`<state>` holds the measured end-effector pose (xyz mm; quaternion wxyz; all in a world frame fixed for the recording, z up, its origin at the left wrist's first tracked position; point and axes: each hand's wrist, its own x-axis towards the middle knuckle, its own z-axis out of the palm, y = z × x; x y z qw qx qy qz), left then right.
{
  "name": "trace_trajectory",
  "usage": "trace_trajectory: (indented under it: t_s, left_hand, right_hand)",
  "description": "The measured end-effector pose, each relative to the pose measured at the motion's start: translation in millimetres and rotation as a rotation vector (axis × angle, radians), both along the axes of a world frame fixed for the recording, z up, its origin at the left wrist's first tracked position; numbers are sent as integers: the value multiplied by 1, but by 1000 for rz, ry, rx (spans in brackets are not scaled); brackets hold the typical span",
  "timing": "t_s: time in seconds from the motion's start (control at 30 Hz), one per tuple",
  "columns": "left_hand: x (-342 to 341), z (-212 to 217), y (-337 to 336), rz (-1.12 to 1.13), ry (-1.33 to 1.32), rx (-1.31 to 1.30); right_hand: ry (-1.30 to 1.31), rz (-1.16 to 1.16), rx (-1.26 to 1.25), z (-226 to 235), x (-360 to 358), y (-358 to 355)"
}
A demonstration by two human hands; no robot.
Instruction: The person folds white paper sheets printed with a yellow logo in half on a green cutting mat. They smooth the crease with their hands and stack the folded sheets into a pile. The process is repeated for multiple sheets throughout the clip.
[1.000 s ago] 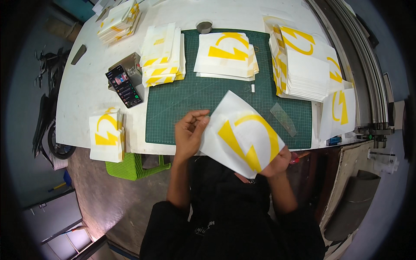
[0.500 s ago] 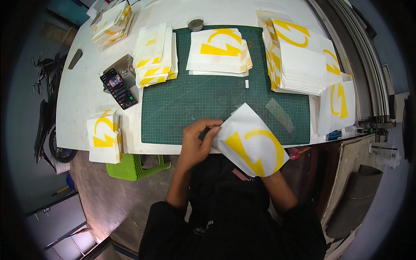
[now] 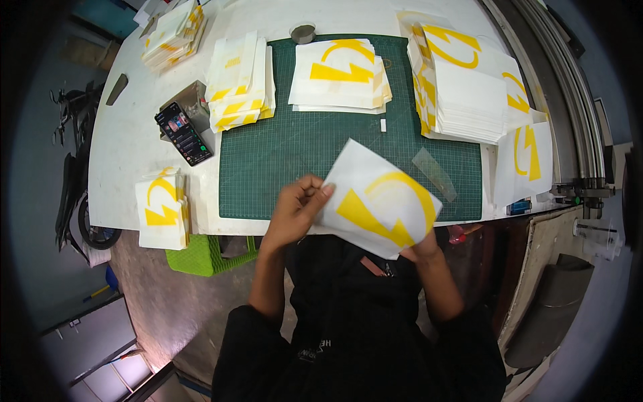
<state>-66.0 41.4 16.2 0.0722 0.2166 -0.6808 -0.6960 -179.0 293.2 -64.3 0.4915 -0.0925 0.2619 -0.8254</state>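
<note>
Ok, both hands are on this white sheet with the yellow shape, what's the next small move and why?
Probably pinch and peel at the sheet's left corner. The left hand has its fingertips right at that edge of the white sheet with the yellow shape, while the right hand props it from beneath, above the green cutting mat.

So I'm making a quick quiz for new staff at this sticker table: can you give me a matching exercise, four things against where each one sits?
Things:
1. smartphone
2. white sheet with a yellow shape
3. small grey round tin
4. green plastic basket

Places:
A. under the table's near edge
B. at the far edge of the green cutting mat
C. on the white tabletop, left of the mat
D. held between the left hand and right hand

Pairs: 1-C, 2-D, 3-B, 4-A
</note>
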Motion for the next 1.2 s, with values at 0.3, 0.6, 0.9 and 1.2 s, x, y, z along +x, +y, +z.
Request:
trace_trajectory:
  t_s: [0.3, 0.6, 0.9, 1.2]
  left_hand:
    - [3, -23, -6, 245, 79, 123]
    - [2, 1, 12, 321, 281, 62]
    - [10, -13, 9, 168, 312, -4]
    - [19, -11, 10, 48, 201, -98]
  right_hand:
    - [511, -203, 513, 45, -13, -2]
    - [662, -358, 246, 65, -14, -28]
    - [496, -323, 311, 63, -17, -25]
    - [795, -324, 488, 54, -25, -21]
